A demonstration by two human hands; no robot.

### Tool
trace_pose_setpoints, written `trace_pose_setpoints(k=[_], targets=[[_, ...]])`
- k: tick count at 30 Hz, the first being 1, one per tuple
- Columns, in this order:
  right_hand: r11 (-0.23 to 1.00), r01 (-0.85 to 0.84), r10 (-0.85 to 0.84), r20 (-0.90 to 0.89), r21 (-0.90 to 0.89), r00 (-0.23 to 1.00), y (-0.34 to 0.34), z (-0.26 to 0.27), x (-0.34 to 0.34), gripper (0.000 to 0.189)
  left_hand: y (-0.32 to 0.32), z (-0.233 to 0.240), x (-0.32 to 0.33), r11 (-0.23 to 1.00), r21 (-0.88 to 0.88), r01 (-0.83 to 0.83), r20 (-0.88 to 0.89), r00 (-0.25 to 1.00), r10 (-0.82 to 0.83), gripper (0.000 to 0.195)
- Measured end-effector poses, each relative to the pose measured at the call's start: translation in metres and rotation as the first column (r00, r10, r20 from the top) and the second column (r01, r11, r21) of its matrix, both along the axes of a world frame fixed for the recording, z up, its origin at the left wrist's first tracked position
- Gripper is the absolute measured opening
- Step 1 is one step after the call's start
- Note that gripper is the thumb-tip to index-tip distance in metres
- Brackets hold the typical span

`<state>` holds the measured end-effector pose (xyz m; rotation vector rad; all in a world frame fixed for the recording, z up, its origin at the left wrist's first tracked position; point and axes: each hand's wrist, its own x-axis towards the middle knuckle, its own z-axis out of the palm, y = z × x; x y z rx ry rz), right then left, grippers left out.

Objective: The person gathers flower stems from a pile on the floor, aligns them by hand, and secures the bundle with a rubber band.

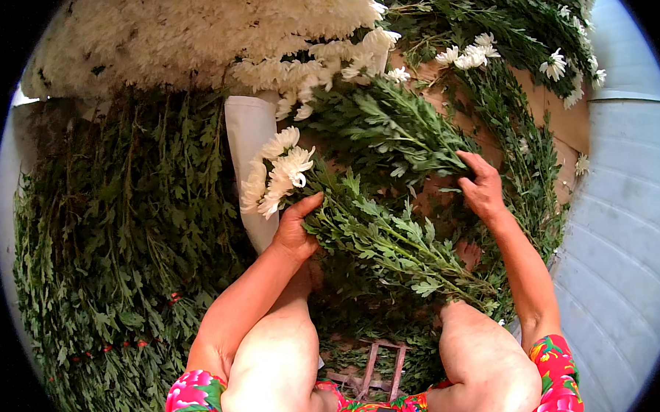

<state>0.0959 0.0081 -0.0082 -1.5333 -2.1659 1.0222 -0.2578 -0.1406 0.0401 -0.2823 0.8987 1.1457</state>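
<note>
My left hand (299, 228) is closed around the stems of a small bunch of white chrysanthemums (378, 229), just below the flower heads. Its several white blooms (282, 172) point up and to the left, while the leafy stems slant down to the right above my knees. My right hand (481, 185) grips the stem end of another leafy chrysanthemum bunch (404, 128). That bunch stretches up and left towards white blooms near the large pile. My right fingertips are partly hidden behind the stems.
A large heap of white chrysanthemum blooms (190, 35) fills the upper left, with hanging leafy stems (136, 203) below it. A pale wrapped post or sheet (249, 126) stands beside them. More chrysanthemums (493, 22) lie upper right on brown cardboard (558, 124). Grey-white sheeting (618, 221) borders the right.
</note>
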Motion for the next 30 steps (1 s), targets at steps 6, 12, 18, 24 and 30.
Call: trace_pose_setpoints(k=[6,12,18,24,30], targets=[[0.941,0.122,-0.142,-0.042,-0.315,0.989,-0.011,-0.010,0.069,0.048,0.003,-0.006,0.002,1.000,0.017,0.005,-0.021,1.000,-0.005,0.032],[0.895,-0.005,-0.126,0.264,0.445,0.956,-0.022,0.022,0.028,0.042,-0.004,-0.012,-0.001,1.000,0.028,0.011,-0.061,0.998,-0.009,0.040],[0.906,-0.417,0.358,0.396,0.071,0.845,-0.026,0.032,-0.006,0.039,-0.001,-0.006,-0.001,0.998,0.040,0.042,-0.033,0.999,-0.040,0.041],[0.932,-0.237,0.154,0.294,0.273,0.943,-0.025,0.029,-0.052,0.056,-0.006,-0.014,-0.006,0.998,0.041,0.041,0.019,0.999,-0.042,0.042],[0.968,-0.174,0.120,0.279,0.179,0.953,-0.007,0.004,-0.046,0.052,-0.007,-0.014,-0.005,1.000,0.001,0.030,-0.031,0.999,-0.030,0.043]])
